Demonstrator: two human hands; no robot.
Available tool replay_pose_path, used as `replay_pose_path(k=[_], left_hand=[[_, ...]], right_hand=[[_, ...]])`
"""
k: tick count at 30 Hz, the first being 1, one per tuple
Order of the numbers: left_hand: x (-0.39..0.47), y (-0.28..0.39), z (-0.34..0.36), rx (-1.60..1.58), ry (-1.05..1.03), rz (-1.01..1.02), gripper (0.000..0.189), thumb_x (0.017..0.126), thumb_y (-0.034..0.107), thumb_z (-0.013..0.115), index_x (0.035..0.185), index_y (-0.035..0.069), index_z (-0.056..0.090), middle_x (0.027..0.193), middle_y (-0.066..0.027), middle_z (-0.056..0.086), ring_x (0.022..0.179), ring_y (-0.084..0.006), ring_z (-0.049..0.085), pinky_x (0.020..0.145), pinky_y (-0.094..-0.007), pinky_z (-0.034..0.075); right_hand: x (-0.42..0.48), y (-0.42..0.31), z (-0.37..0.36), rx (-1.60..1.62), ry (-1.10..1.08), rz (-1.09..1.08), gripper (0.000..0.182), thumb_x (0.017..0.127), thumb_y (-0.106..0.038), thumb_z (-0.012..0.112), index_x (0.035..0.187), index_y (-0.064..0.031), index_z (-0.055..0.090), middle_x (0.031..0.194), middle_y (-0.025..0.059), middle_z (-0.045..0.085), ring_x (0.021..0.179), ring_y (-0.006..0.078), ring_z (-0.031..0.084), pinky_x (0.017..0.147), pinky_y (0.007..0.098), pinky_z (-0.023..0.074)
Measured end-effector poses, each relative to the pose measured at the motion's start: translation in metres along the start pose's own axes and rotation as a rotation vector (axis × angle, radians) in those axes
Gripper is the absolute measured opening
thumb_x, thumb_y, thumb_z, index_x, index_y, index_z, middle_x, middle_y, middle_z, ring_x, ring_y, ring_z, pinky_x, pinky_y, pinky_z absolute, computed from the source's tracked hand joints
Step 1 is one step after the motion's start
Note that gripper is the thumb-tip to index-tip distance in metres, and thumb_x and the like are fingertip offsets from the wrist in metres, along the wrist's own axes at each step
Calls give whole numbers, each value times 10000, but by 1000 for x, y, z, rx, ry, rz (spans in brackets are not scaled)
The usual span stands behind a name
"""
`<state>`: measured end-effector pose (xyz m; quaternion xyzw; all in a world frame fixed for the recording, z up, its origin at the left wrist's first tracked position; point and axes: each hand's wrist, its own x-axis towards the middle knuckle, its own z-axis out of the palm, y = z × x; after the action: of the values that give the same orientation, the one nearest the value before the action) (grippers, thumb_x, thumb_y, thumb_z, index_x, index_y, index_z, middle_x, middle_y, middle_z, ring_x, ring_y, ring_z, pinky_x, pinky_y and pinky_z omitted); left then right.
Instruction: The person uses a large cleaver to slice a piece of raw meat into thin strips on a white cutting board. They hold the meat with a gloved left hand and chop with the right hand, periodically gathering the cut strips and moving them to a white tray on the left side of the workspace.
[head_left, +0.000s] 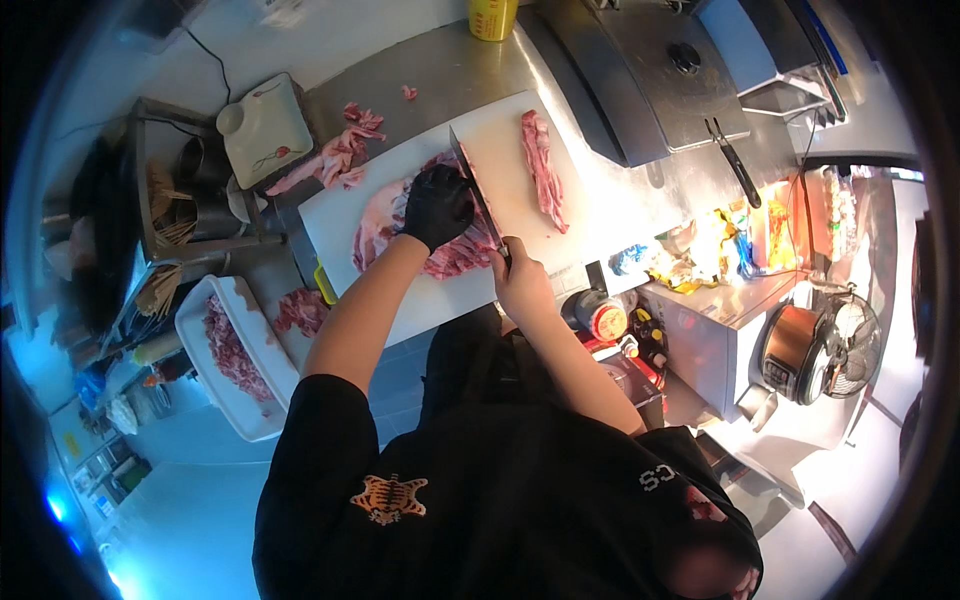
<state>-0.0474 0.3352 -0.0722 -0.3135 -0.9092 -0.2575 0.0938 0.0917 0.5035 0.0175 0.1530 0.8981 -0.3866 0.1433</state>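
A large slab of raw meat (373, 223) lies on a white cutting board (420, 315). My left hand (439, 206), in a black glove, presses down on the slab with curled fingers and hides part of it. In my bare right hand (525, 283) is the handle of a long knife. The knife blade (477, 191) runs along the slab's right edge, just beside the glove; how deep it sits in the meat cannot be told. Apart from the slab, a long strip of meat (543, 171) rests on the board's right part.
Left of the board lie meat trimmings (341, 159) and another meat piece (301, 312). A white tub (277, 360) holds cut meat. Steel equipment with a lid (667, 67) stands at the back right, a two-pronged fork (733, 163) near it. A fan (844, 352) stands far right.
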Motion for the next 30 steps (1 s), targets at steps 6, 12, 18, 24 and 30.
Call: replay_pose_path(k=[6, 12, 18, 24, 30], left_hand=[[2, -1, -3, -53, 14, 88, 226, 708, 266, 763, 879, 136, 690, 1048, -120, 656, 1092, -350, 590, 927, -500, 486], [7, 6, -11, -6, -41, 59, 208, 681, 259, 761, 865, 177, 713, 1024, -75, 672, 1052, -320, 601, 908, -491, 483], [4, 2, -12, -66, -13, 58, 203, 663, 244, 766, 838, 158, 711, 1016, -97, 669, 1043, -334, 603, 902, -490, 485], [7, 7, -4, -154, -15, -80, 248, 679, 254, 762, 878, 126, 687, 1024, -131, 656, 1065, -356, 598, 904, -504, 484], [3, 4, -13, -92, 7, 11, 291, 727, 230, 720, 985, 98, 685, 1004, -159, 662, 1041, -383, 614, 925, -495, 489]], right_hand=[[20, -6, -1, 5, -4, -38, 312, 1024, -300, 613, 1221, -60, 577, 825, 314, 688, 832, 531, 672, 721, 599, 531], [32, -5, 10, -55, 29, -55, 301, 1026, -333, 592, 1180, -75, 581, 835, 322, 689, 833, 531, 681, 725, 618, 541], [24, -12, 5, -113, 21, -91, 305, 1032, -324, 586, 1166, -50, 576, 818, 310, 691, 798, 523, 679, 705, 603, 543], [79, -28, 21, -158, 50, -52, 314, 1024, -358, 594, 1182, -88, 568, 858, 288, 711, 815, 515, 692, 727, 608, 548], [25, -7, 11, -99, 18, -59, 345, 1031, -412, 567, 1139, -84, 563, 813, 274, 704, 789, 506, 693, 714, 611, 543]])
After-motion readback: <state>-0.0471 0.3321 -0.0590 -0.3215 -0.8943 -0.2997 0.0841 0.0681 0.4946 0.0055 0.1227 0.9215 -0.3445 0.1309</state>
